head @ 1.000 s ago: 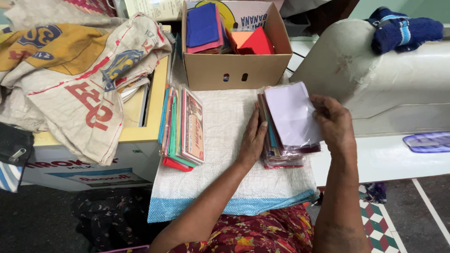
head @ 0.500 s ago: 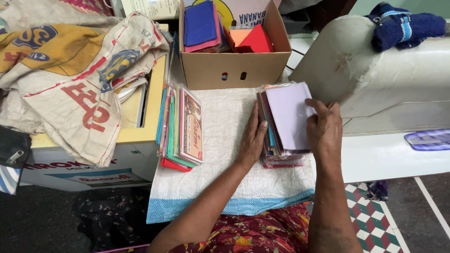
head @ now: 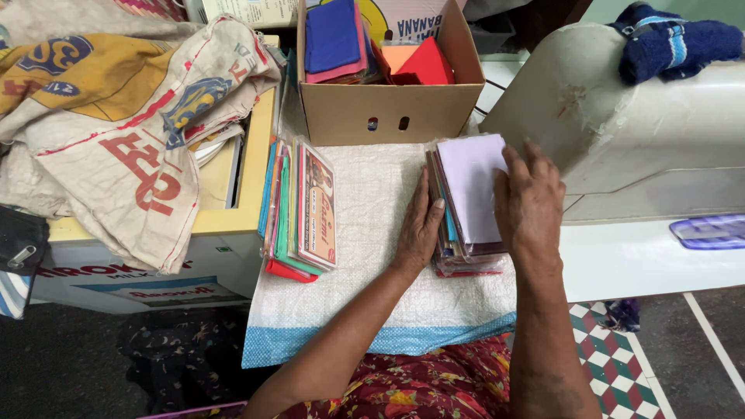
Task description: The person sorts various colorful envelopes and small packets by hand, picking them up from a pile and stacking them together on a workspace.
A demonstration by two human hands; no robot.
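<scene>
The right hand (head: 530, 203) is laid flat, fingers spread, on the pale lilac packet (head: 470, 186) topping the stack (head: 459, 233) on the tabletop. The left hand (head: 420, 225) is pressed open against the stack's side. Edges are probably best squared up gently, so nothing gets slid off.

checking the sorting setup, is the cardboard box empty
No, the cardboard box holds folded blue fabric and red fabric.
</scene>
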